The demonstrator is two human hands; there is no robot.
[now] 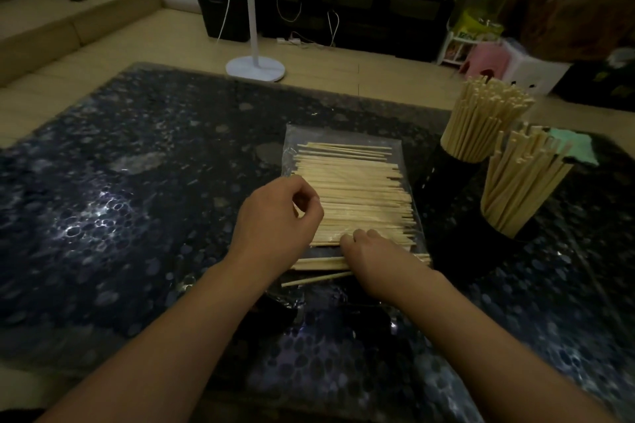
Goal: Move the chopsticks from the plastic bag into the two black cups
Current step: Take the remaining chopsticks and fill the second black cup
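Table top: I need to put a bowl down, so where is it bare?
The widest bare stretch of the table lies left of the plastic bag; a strip runs behind it too. Crowded on the right: two black cups by the bag, and both hands on it.

Pale matt wooden chopsticks – clear glossy plastic bag – shiny dark table.
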